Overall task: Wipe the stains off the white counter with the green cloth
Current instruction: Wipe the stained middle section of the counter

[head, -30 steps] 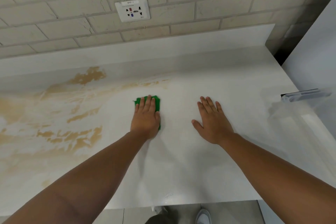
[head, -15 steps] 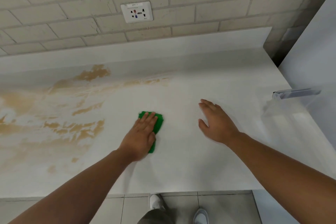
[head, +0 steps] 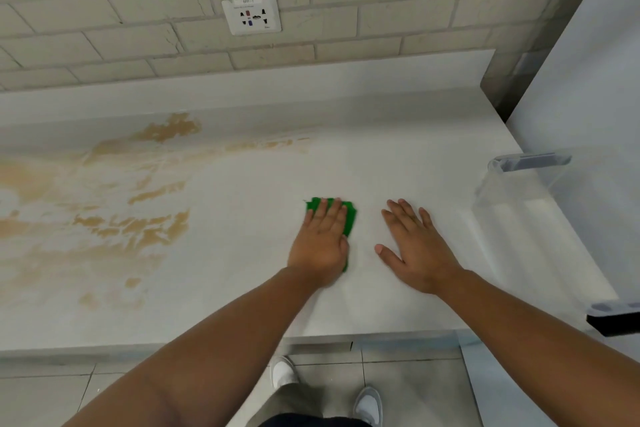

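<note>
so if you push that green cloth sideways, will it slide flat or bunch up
The green cloth looks thin and floppy, so pushed alone it would probably bunch. The left hand lies flat over most of it, which should keep it spread. The counter looks smooth, so it likely slides easily.

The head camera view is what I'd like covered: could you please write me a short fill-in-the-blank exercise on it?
1. The green cloth lies flat under the person's ____ hand.
2. The other hand rests on the white counter with its fingers spread and holds ____.
3. The brown stains lie to the ____ of the cloth.
4. On the brick wall above the counter sits a white ____.

Missing words: left; nothing; left; socket
</note>
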Available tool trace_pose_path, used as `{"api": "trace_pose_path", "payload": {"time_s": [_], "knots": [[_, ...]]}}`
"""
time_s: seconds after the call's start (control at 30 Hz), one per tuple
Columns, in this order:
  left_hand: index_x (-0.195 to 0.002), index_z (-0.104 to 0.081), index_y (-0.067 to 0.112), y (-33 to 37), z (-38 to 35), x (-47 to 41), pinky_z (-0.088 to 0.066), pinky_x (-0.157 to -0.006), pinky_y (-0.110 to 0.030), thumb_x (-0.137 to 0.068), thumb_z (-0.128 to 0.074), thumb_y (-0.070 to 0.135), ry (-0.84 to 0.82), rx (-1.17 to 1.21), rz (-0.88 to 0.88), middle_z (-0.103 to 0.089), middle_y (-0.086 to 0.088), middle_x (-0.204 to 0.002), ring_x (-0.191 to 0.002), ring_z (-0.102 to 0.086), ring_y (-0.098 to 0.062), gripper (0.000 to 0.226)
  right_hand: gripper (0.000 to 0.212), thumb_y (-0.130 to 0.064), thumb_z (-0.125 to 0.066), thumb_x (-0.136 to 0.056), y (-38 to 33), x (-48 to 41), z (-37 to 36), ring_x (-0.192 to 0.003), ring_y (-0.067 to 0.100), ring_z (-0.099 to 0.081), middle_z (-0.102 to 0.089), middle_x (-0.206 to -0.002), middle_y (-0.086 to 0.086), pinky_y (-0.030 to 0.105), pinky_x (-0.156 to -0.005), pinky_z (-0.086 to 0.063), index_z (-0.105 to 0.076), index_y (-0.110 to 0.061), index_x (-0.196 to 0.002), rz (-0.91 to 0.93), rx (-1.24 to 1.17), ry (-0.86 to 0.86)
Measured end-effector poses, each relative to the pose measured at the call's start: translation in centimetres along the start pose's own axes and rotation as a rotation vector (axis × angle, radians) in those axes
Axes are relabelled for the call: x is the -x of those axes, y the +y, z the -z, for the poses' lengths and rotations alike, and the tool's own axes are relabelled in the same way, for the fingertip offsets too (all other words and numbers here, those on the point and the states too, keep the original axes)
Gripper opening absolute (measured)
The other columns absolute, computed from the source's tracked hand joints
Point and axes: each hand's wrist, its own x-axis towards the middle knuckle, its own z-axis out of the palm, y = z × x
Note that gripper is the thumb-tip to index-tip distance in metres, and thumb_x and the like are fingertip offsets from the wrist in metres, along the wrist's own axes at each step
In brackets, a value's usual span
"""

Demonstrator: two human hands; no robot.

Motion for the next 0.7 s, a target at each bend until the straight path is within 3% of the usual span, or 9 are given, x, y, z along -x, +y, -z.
{"api": "trace_pose_path", "payload": {"time_s": [0.13, 0.3, 0.5, 0.7], "knots": [[-0.156, -0.01, 0.015, 2.9, -0.7, 3.1, 0.003, -0.123, -0.04, -0.1, -0.025, 0.03, -0.007, -0.005, -0.14, -0.005, -0.003, -0.164, -0.151, 0.006, -0.019, 0.06, 0.083, -0.066, -0.006, -0.092, -0.1, 1.1, -0.2, -0.151, 0.017, 0.003, -0.007, -0.165, 0.004, 0.044, -0.123, -0.001, -0.013, -0.014, -0.156, -0.007, -0.052, 0.011], [-0.156, -0.009, 0.018, 0.4, -0.5, 8.4, 0.002, -0.122, -0.036, -0.102, -0.024, 0.032, -0.005, -0.017, -0.185, -0.002, 0.002, -0.164, -0.15, 0.009, -0.013, 0.058, 0.083, -0.065, -0.01, -0.091, -1.9, 0.6, -0.1, -0.151, 0.019, 0.003, -0.006, -0.165, 0.005, 0.045, -0.123, 0.0, -0.015, -0.014, -0.156, 0.026, -0.034, -0.003], [-0.156, -0.011, 0.016, -6.5, 1.3, 13.1, -0.001, -0.123, -0.035, -0.102, -0.018, 0.035, 0.019, -0.025, -0.05, -0.001, 0.003, -0.163, -0.15, 0.009, -0.01, 0.058, 0.086, -0.066, -0.008, -0.087, -6.4, -0.8, -0.6, -0.151, 0.019, 0.007, -0.002, -0.165, 0.004, 0.045, -0.123, 0.001, -0.014, -0.015, -0.156, 0.068, -0.015, -0.057], [-0.154, -0.014, 0.006, -13.3, 3.5, 14.1, 0.005, -0.122, -0.034, -0.095, -0.01, 0.039, -0.007, -0.067, 0.185, -0.004, -0.007, -0.162, -0.151, 0.001, -0.024, 0.068, 0.079, -0.063, -0.016, -0.093, -9.8, -2.7, -1.4, -0.15, 0.017, 0.012, 0.004, -0.165, 0.002, 0.042, -0.123, 0.004, -0.008, -0.016, -0.157, 0.048, -0.017, -0.095]]}}
